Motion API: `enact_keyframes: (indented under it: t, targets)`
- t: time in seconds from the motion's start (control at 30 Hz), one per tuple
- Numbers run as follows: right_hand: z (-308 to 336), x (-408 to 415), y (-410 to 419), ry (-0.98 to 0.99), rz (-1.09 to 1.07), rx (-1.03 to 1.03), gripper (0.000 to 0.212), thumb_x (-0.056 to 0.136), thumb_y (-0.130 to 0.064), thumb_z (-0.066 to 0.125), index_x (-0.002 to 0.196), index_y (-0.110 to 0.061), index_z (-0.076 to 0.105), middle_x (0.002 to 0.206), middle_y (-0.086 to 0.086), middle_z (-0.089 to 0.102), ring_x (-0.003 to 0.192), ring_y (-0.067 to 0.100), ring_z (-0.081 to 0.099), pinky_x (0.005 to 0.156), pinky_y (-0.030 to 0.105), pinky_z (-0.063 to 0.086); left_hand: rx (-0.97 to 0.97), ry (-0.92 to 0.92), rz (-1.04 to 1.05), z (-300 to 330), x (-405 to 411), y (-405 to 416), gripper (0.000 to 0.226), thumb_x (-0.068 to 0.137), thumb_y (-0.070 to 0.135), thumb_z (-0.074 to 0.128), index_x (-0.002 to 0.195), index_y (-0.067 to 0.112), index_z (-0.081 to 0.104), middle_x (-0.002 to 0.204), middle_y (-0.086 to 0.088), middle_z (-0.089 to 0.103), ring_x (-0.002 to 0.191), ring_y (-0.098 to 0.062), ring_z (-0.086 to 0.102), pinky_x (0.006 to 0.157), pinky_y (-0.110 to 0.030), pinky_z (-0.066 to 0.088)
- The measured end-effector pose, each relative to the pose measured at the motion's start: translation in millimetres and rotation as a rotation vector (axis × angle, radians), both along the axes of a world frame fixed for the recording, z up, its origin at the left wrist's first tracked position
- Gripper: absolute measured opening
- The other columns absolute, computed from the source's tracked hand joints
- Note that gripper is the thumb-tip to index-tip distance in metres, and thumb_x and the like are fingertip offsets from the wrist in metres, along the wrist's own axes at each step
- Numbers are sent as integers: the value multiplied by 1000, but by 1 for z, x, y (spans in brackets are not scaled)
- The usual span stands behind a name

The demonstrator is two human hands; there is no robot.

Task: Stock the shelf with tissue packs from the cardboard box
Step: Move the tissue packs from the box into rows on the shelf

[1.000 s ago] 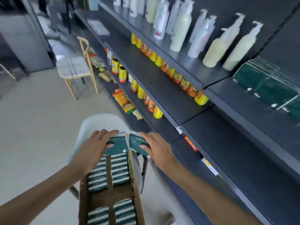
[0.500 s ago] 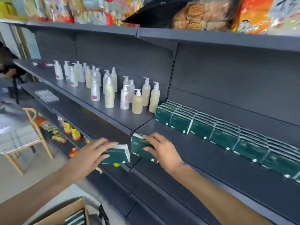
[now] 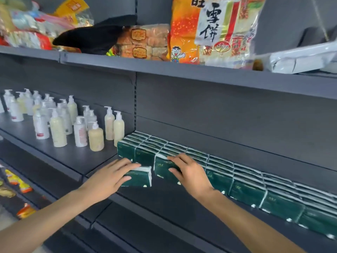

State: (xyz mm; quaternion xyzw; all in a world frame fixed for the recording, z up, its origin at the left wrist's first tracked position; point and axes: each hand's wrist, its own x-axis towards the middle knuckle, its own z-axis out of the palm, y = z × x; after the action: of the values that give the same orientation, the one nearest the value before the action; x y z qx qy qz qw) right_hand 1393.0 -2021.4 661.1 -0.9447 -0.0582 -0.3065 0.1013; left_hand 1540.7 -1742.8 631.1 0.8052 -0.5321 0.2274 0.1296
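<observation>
- The left hand [image 3: 111, 177] grips a dark green, white-edged tissue pack [image 3: 139, 178] lying flat, fingers over its top and thumb at its near side, low over the dark grey metal shelf [image 3: 173, 201].
- The right hand [image 3: 189, 173] clasps a second dark green tissue pack [image 3: 162, 168] standing on edge, fingers curled over its top, just in front of the row.
- The long row of matching green tissue packs [image 3: 246, 187] lines the back of that shelf, upright and pressed together; the held packs sit at the row's left end. Small print on their faces is too fine to read.
- Left of the row stand white and cream plastic pump bottles [image 3: 78, 128], their red labels blurred.
- Above the row, on the upper shelf [image 3: 200, 73], an orange snack bag [image 3: 209, 30] shows the large characters 雪饼 and a cartoon child; beside it sit a clear bag of brown cakes [image 3: 144, 42] and a black cloth item [image 3: 94, 37].
</observation>
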Motion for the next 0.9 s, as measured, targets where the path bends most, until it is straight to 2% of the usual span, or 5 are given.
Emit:
enact_keyframes:
  t: [0.17, 0.23, 0.53, 0.63, 0.9]
  targets:
    - [-7, -28, -55, 4, -86, 15, 35, 99, -31, 57, 133, -25, 56, 114, -8, 58, 98, 18, 63, 72, 38, 58, 18, -43, -16, -8, 5, -57, 47, 101, 45, 29, 145, 34, 41, 126, 14, 47, 104, -5, 55, 73, -24, 57]
    - [-12, -41, -69, -5, -111, 20, 35, 98, -28, 60, 132, -24, 58, 111, -8, 58, 93, 17, 63, 68, 36, 58, 28, -67, -26, -10, 6, -77, 42, 101, 42, 40, 142, 34, 44, 123, 16, 50, 99, -5, 59, 67, -23, 56]
    - [-28, -89, -100, 8, -248, 29, 35, 95, -25, 64, 130, -24, 59, 107, -10, 58, 88, 14, 63, 65, 30, 58, -11, -51, -90, -26, 41, -137, 43, 93, 43, 57, 134, 36, 57, 119, 18, 63, 108, -8, 59, 97, -28, 42]
    - [-32, -100, -100, 21, -290, 13, 35, 96, -25, 63, 130, -24, 59, 108, -11, 57, 88, 13, 62, 62, 27, 57, -2, -49, -117, -33, 57, -150, 42, 91, 43, 62, 132, 35, 60, 117, 18, 64, 106, -8, 58, 98, -26, 33]
    - [-39, -106, -90, 36, -394, 21, 35, 97, -29, 59, 132, -24, 58, 109, -12, 56, 92, 11, 61, 68, 28, 58, 45, -66, -189, -49, 98, -160, 45, 87, 41, 72, 131, 36, 61, 114, 19, 62, 106, -8, 58, 94, -27, 40]
